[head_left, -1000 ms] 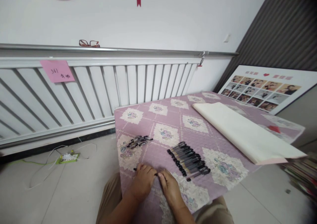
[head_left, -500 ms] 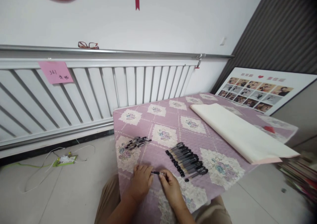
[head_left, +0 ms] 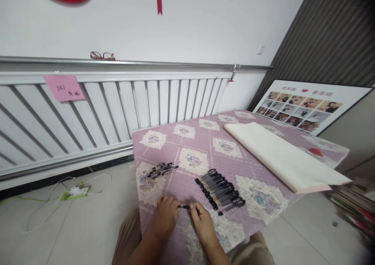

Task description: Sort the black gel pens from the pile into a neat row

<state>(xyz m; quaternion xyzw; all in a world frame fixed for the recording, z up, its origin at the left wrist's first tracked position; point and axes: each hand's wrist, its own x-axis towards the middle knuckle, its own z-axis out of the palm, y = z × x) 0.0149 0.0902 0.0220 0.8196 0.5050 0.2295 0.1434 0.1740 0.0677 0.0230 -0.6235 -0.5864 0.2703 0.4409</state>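
A slim black pen (head_left: 185, 207) spans the gap between my two hands, just above the near part of the table. My left hand (head_left: 166, 215) is closed on its left end, and the fingers of my right hand (head_left: 201, 221) pinch its right end. Both ends of the pen are hidden by fingers. Right of my hands, several capped black gel pens (head_left: 221, 192) lie side by side in a slanted row. Beyond my left hand is a small loose heap of dark pens (head_left: 162, 170), lying across one another.
A purple floral cloth covers the table (head_left: 202, 183). A folded cream sheet (head_left: 269, 153) lies at its right, near a photo board (head_left: 301, 105). The radiator (head_left: 164, 101) stands behind. On the floor at left is a power strip (head_left: 75, 193) with cables.
My hands stay in nearly the same place with the pen between them. My right fingers now cover more of its right end. The view has shifted slightly.
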